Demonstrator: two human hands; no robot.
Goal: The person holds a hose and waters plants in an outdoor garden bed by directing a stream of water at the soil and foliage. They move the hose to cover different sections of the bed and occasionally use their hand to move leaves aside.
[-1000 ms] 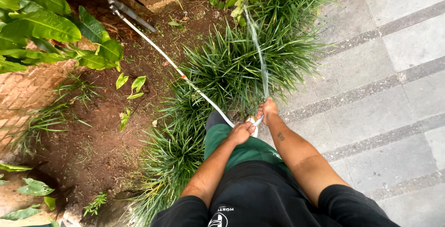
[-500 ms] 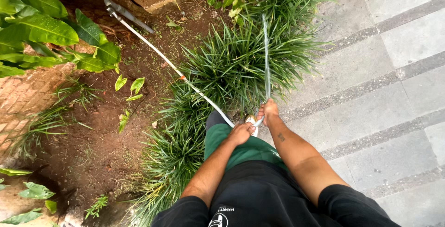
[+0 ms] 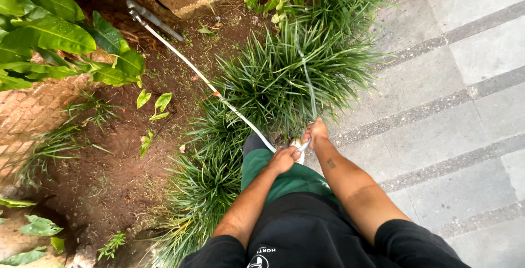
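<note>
Hose: a thin white hose (image 3: 219, 97) runs over the soil (image 3: 109, 175) from a grey tap fitting (image 3: 143, 16) at the far left, down and to the right, to the hands.
Long axis: a diagonal, far-left to near-centre; the near end lies at the hands, the far end well apart from them, up by the broad-leaved plants (image 3: 52, 33).
Left hand: left hand (image 3: 283, 159) is closed around the hose where it arrives, knuckles up, just in front of the green trousers (image 3: 284, 178).
Right hand: right hand (image 3: 316, 133) is closed on the hose's outlet end, just beside the left hand and slightly further forward; whether the two hands touch cannot be told.
Nearer hand: the left sits on the run coming from the tap; the right sits beyond it, at the tip.
Water: a thin jet (image 3: 309, 82) leaves the right hand and goes up the frame, away from the person, into the grass clump (image 3: 290, 76).
Angle between hose and jet: the hose comes in from the left, the jet goes out nearly straight ahead; the bend lies between the two hands.
Surroundings: grey paving (image 3: 454, 98) to the right, a second grass clump (image 3: 202, 186) near the left knee.
</note>
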